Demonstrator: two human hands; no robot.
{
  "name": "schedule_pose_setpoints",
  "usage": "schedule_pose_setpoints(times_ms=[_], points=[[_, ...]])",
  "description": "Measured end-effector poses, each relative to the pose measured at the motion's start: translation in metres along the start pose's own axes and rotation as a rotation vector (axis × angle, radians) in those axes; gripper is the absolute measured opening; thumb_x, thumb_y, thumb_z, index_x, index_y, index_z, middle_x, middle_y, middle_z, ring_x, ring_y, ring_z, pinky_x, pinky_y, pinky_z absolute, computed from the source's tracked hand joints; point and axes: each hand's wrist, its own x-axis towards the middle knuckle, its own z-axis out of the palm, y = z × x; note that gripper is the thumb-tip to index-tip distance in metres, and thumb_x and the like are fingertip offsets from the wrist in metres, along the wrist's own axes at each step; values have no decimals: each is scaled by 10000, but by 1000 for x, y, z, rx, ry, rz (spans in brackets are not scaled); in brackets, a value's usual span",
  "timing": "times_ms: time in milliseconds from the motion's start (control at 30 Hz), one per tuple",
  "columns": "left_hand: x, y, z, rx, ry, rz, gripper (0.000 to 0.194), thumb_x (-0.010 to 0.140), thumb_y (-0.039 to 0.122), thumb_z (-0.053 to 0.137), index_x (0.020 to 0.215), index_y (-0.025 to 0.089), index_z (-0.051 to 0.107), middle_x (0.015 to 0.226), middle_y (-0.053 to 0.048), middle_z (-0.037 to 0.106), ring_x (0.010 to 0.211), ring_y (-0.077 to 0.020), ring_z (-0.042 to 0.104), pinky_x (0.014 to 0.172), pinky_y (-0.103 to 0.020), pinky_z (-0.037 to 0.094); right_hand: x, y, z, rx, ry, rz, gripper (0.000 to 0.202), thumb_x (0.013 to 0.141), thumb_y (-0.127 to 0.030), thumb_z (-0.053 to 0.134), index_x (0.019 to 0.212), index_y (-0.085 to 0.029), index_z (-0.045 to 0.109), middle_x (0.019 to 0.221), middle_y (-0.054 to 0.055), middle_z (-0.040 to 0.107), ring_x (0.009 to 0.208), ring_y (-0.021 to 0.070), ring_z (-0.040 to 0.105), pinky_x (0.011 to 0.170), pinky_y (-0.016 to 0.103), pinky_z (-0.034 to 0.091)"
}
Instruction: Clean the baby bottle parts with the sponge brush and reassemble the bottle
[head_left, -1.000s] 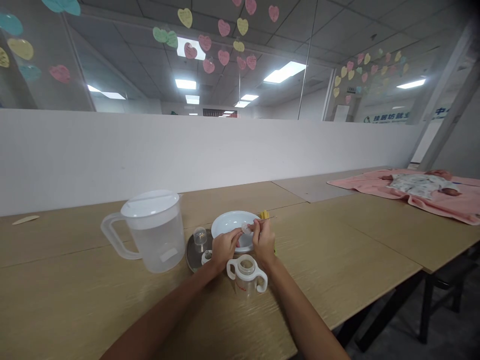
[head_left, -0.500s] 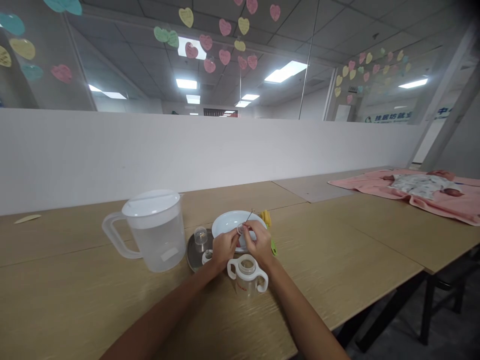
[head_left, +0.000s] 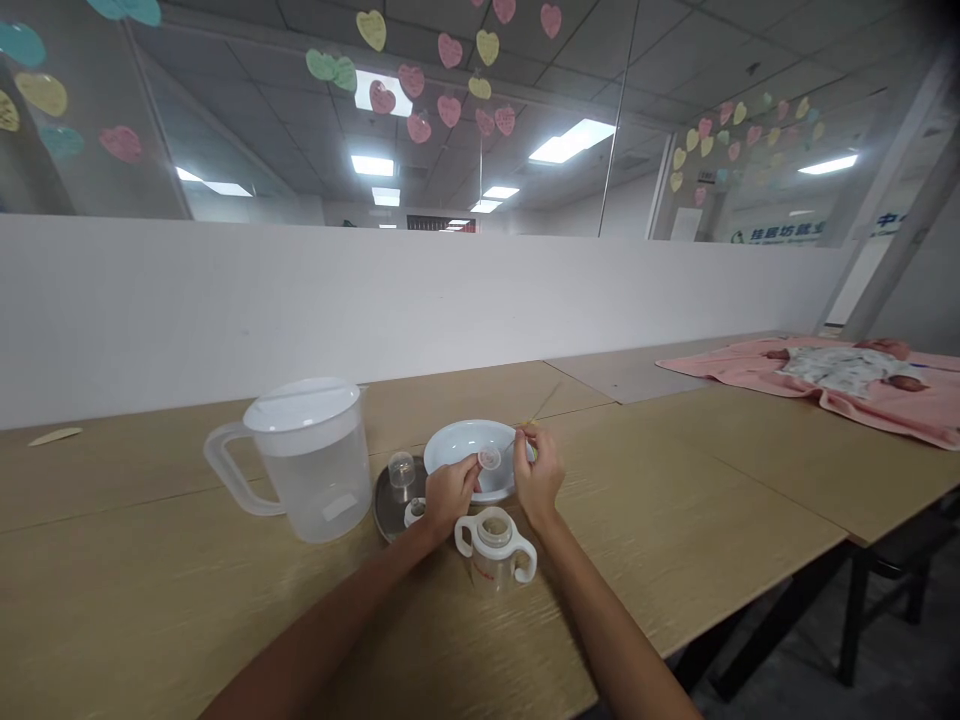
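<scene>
Over the front of a white bowl [head_left: 457,437], my left hand [head_left: 450,497] pinches a small clear round piece [head_left: 489,457]. My right hand [head_left: 539,474] is closed on a thin stick [head_left: 548,402] at the bowl's right edge, a little apart from the round piece. A clear bottle with two white handles [head_left: 494,545] stands upright just in front of the bowl, between my forearms. To the left, a dark round tray [head_left: 385,505] holds a clear cap [head_left: 401,470] and a white ring [head_left: 415,511], which my left hand partly hides.
A large lidded pitcher [head_left: 321,465] with clear liquid stands left of the tray. At the far right a doll in patterned clothes [head_left: 838,370] lies on a pink towel [head_left: 739,365]. A white partition [head_left: 450,300] runs behind the table [head_left: 675,510].
My right hand has moved right, away from the round piece, with the thin stick now pulled apart from it. My left hand still holds the piece.
</scene>
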Motion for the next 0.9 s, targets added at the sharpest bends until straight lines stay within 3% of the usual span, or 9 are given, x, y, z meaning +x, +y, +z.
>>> schedule_pose_setpoints(times_ms=[267,400,500,700,900], points=[[0,1,-1,3,-6,4,403,952,376,294,831,216,643,698,0,672,676,-150,597,594,-229,300,5,20,7,-12,-32,233,206,733,-315,467,821,-168,581,803,67,648,756,193,593,752,322,444],[0,1,-2,3,-8,5,397,950,373,302,853,215,653,701,-2,675,678,-151,599,585,-230,295,4,27,9,-80,-189,306,175,695,-299,480,761,-182,593,747,58,649,715,202,584,711,316,426],[0,2,-3,-1,-19,12,385,942,380,316,885,219,660,703,1,677,673,-150,600,577,-229,294,4,34,11,-88,-261,271,186,675,-312,504,748,-181,614,762,64,653,731,211,569,718,323,416],[5,3,-9,-29,-68,61,352,923,380,352,931,215,663,720,12,694,666,-139,616,569,-211,342,4,40,13,6,-219,314,325,723,-458,499,789,-164,622,817,77,649,767,212,554,735,322,412],[14,-8,-26,72,-84,68,338,923,311,358,937,181,670,839,-44,712,743,-156,639,643,-222,407,4,44,12,-9,-180,360,343,739,-462,467,784,-157,618,812,92,648,761,214,555,739,326,409]])
